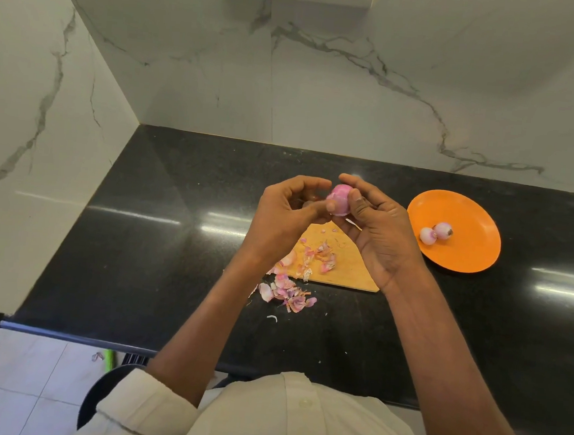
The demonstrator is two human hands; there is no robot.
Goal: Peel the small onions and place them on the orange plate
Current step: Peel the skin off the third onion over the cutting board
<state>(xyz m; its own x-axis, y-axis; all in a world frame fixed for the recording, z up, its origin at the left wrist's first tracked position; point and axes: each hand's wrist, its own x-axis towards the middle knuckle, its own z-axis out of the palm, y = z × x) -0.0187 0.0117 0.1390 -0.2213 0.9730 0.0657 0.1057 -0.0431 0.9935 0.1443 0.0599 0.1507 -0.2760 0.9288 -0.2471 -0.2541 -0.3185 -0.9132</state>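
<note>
Small onion (pixel 339 199) held above the cutting board (pixel 346 270), pinched between left hand (pixel 288 210) and right hand (pixel 377 224). Orange plate (pixel 465 252) lies right of the board, nearer the right hand.

Countertop (pixel 160 241): polished black speckled stone, glossy, strong reflections. Wall (pixel 323 93): white veined marble, smooth. Cutting board (pixel 350 270): matt wood. Orange plate (pixel 468 211): smooth, slight sheen. Onion skins (pixel 286 291): papery, thin.
</note>
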